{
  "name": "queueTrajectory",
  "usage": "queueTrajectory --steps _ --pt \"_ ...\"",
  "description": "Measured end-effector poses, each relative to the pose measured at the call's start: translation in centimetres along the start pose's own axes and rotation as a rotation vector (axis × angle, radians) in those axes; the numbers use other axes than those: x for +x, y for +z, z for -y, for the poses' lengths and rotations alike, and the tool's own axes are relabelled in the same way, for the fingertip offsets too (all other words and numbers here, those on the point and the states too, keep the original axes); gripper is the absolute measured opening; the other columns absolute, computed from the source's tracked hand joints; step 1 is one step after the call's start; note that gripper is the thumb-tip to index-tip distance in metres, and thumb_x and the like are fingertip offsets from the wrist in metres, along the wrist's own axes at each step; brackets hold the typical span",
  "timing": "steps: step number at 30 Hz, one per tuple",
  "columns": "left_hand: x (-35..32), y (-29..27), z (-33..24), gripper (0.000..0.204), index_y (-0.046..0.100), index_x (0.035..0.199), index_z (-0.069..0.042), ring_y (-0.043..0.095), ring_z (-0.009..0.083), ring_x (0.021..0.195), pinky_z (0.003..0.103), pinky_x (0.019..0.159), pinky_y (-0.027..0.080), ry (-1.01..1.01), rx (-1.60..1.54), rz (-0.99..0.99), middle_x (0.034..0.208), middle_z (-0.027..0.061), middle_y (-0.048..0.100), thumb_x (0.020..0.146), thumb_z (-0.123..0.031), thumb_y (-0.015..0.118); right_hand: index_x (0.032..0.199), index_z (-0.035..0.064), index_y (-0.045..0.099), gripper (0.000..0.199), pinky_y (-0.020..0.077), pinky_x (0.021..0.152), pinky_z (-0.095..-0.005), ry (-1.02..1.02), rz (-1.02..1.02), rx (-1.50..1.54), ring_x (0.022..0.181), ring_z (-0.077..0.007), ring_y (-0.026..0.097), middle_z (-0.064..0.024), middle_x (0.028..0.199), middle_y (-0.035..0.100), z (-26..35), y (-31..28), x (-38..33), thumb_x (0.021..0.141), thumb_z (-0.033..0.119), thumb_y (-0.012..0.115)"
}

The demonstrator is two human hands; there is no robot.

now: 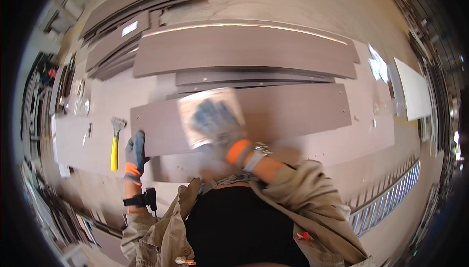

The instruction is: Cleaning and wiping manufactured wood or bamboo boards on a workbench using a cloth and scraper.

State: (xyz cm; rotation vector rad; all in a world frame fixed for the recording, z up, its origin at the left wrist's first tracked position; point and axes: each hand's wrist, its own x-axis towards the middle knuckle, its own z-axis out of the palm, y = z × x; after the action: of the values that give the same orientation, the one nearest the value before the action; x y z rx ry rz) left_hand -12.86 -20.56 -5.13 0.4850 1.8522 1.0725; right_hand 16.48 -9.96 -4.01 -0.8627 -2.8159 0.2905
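While my left hand [136,146] touches the brown board [295,108], its grip unclear, my right hand [217,120] spreads flat over a pale sheet [186,120] between palm and board; I judge this wiping, next needing even pressure.

Right glove [219,124]: blue fingers, grey back, orange-banded cuff. Left glove [136,150]: blue-grey, orange-banded cuff. Beneath right fingers: whitish-tan sheet [186,120], grey-brown board [293,107]. Left of left fingers: yellow-handled, grey-headed hand tool [115,147].

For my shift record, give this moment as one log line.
left hand: at left end of board | right hand: blurred, on pale sheet over board | yellow-handled tool: lying left of board
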Motion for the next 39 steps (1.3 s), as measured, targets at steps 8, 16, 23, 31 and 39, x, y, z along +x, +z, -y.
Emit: queueTrajectory --steps 8,16,23,31,39 --pt "-0.7 -0.2 0.1 0.049 0.054 0.108 -0.006 0.060 0.0114 0.071 0.032 0.058 0.056 0.013 -0.186 0.069 0.086 0.0031 0.059 0.087 -0.050 0.055 0.146 0.0079 0.019 0.066 0.0068 0.113 -0.0443 0.912 0.039 -0.472 0.141 -0.0306 0.009 -0.0138 0.151 0.018 -14.6 -3.0 -13.6 0.089 0.037 0.038" --pt "0.9 -1.9 1.9 0.053 0.055 0.110 -0.004 0.059 0.0168 0.083 0.032 0.078 0.050 0.097 -0.048 0.169 0.093 0.0066 0.060 0.089 -0.052 0.049 0.142 0.0101 0.031 0.065 0.0082 0.114 -0.0468 0.366 0.009 -0.300 0.139 -0.0321 0.016 -0.0131 0.147 0.028 0.6 1.7 5.4 0.084 0.037 0.044" --pt "1.6 -3.2 0.3 0.072 0.042 0.131 -0.004 0.048 0.0255 0.110 0.038 0.098 0.036 -0.258 -1.139 0.787 0.123 0.0120 0.051 0.087 -0.061 0.038 0.133 0.0121 0.044 0.059 0.0107 0.113 -0.0497 -0.138 0.105 0.133 0.137 -0.0326 0.021 -0.0137 0.144 0.032 15.5 3.4 12.3 0.083 0.042 0.046" --pt "1.4 -3.9 -0.5 0.082 0.031 0.139 0.000 0.040 0.0308 0.125 0.042 0.107 0.029 -0.329 -1.062 1.028 0.139 0.0161 0.038 0.089 -0.065 0.026 0.137 0.0002 0.034 0.074 0.0076 0.113 -0.0503 0.403 0.113 -0.286 0.139 -0.0377 0.013 -0.0203 0.145 0.027 8.9 0.1 3.6 0.077 0.039 0.054" --pt "4.1 -4.4 3.2 0.060 0.038 0.135 -0.007 0.043 0.0243 0.123 0.038 0.106 0.032 0.723 0.056 0.854 0.133 0.0105 0.046 0.092 -0.048 0.037 0.137 0.0124 0.040 0.072 0.0107 0.114 -0.0457 0.007 0.116 -0.007 0.138 -0.0292 0.019 -0.0110 0.143 0.034 18.6 3.4 10.1 0.077 0.051 0.055"
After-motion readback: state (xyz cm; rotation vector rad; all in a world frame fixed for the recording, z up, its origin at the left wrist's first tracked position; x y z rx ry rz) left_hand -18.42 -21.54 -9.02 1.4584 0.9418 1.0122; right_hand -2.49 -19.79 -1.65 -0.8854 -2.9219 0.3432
